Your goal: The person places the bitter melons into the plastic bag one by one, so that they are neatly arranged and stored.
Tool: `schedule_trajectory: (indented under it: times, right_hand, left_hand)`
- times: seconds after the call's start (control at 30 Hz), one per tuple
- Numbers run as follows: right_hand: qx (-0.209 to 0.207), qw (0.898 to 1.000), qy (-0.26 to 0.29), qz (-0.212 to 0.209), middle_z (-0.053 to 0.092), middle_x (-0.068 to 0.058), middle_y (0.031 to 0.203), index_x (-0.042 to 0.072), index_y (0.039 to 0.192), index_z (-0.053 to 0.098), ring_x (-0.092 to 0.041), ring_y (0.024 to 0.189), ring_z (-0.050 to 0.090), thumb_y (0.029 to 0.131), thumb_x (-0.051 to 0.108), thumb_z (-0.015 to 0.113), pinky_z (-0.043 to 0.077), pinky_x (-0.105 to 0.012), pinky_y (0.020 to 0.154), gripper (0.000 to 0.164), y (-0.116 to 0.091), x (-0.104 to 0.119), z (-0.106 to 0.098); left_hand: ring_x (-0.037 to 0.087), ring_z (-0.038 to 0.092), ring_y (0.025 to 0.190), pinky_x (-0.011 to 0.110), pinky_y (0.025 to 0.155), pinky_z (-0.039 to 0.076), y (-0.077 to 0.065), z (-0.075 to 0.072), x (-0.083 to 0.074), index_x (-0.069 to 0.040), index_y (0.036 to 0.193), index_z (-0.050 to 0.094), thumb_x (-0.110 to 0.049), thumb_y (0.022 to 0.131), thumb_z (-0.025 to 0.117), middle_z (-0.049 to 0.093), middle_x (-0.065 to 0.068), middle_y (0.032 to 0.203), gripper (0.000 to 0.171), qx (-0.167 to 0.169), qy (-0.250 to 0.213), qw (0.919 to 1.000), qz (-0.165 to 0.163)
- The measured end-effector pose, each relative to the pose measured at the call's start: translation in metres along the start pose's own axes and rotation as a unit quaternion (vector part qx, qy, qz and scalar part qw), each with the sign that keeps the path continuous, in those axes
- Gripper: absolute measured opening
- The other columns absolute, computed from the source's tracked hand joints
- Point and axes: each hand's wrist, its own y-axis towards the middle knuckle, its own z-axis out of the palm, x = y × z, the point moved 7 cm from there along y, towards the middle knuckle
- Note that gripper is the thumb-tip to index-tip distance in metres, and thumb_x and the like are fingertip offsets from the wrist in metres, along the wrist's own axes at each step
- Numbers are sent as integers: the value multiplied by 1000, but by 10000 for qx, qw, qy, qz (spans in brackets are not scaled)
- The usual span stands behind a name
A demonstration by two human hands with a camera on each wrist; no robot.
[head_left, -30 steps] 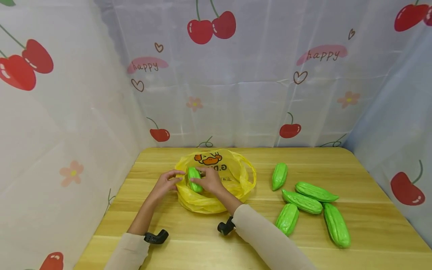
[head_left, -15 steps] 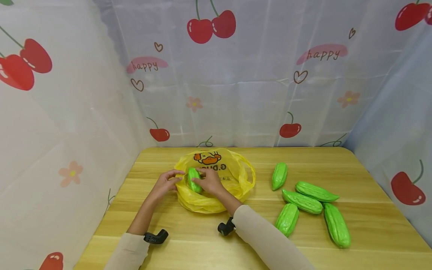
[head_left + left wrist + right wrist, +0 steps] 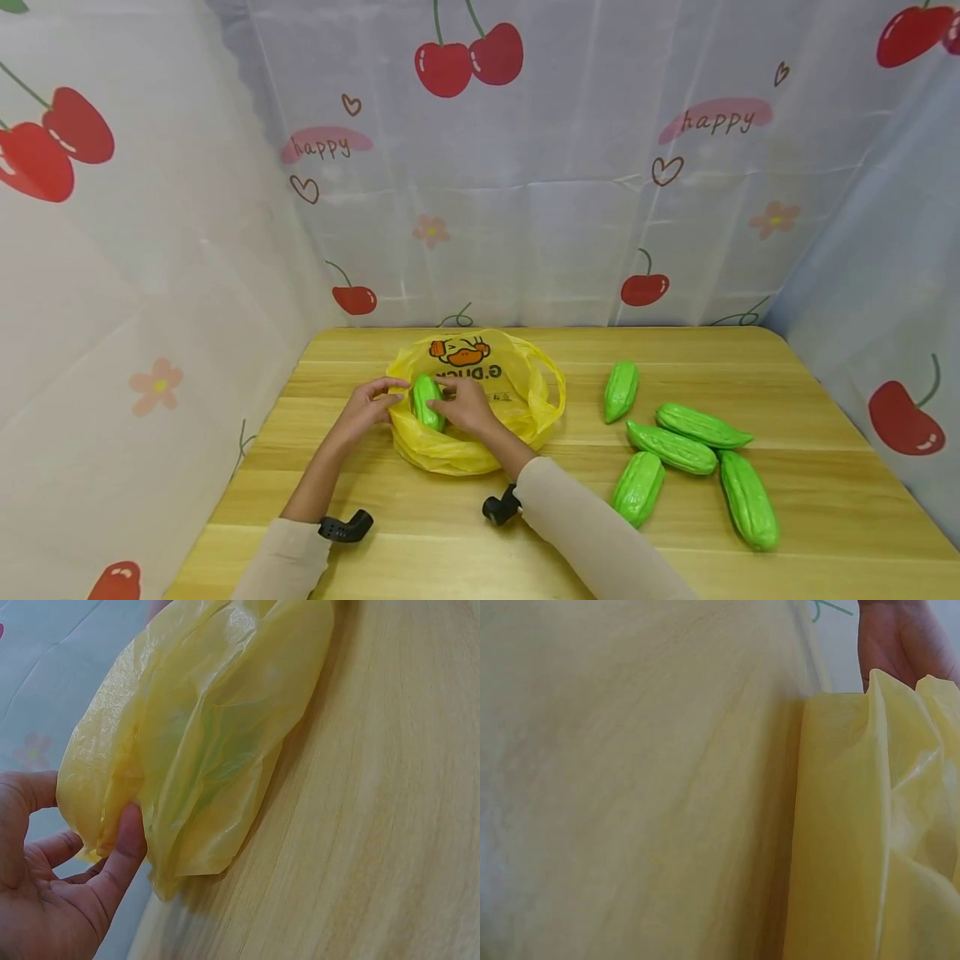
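A yellow plastic bag (image 3: 450,454) stands with its mouth wide open at the left-centre of the table, a duck print on its far inner wall. My right hand (image 3: 467,407) reaches over the rim and holds a green ridged bitter melon (image 3: 426,400) inside it, near the left wall. At the bag's left rim, my left hand (image 3: 366,408) pinches the thin plastic between thumb and fingers. The left wrist view shows that grip on the bag (image 3: 202,765) closely, with a green shape showing faintly through the film.
Several more bitter melons lie on the wooden table (image 3: 570,542) to the right of the bag, one melon (image 3: 621,392) set apart toward the back and another melon (image 3: 748,500) nearest the right. A cherry-print curtain (image 3: 525,208) encloses the back and sides.
The bitter melon in the bag has shifted slightly left and tilted within my right hand's hold. My left hand keeps its place at the rim; the melons on the table are unmoved.
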Motion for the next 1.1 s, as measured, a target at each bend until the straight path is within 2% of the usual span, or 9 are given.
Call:
schedule_trajectory:
  times: [0.23,0.43,0.63,0.8,0.93,1.1]
  right_hand:
    - [-81,10000,7,53,69,-18,122,-1,136,62,-33,109,67,92,16,77,61,-33,74,50,2,-2,-1]
    - [94,9995,22,300,67,-18,127,-1,139,60,-32,112,66,95,22,75,61,-33,75,52,-1,-3,-2]
    - [239,9993,-207,207,60,-19,138,-2,142,56,-37,120,62,97,27,72,57,-45,90,55,-8,7,-8]
    - [275,9991,-318,107,61,-16,138,0,141,58,-34,110,67,97,28,71,59,-43,85,53,-18,19,-16]
    - [325,9988,-341,-96,62,-13,138,1,138,61,-31,110,67,99,26,69,59,-41,83,47,-29,28,-23]
    - [315,9978,-321,-489,64,-13,135,1,134,65,-35,113,65,100,25,66,58,-45,86,41,-45,42,-35]
  left_hand:
    - [19,55,95,30,69,58,3,0,0,1,132,63,-17,103,62,51,15,120,35,4,12,10000,-29]
    - [21,53,94,33,70,58,2,1,-2,5,134,61,-12,104,58,52,14,114,34,92,-21,9999,-103]
    - [22,53,95,34,72,59,-11,5,-23,10,133,58,-7,103,57,51,20,118,34,179,-81,9997,-129]
    - [20,53,95,32,71,58,-16,6,-33,11,133,58,-7,103,57,51,22,121,34,175,-86,9998,-72]
    - [21,53,95,32,71,58,-13,5,-27,10,133,58,-7,103,57,51,23,120,34,159,-42,9998,-148]
    - [20,55,96,33,71,59,-4,3,-9,8,135,58,-9,104,56,51,26,128,35,141,-62,9997,-168]
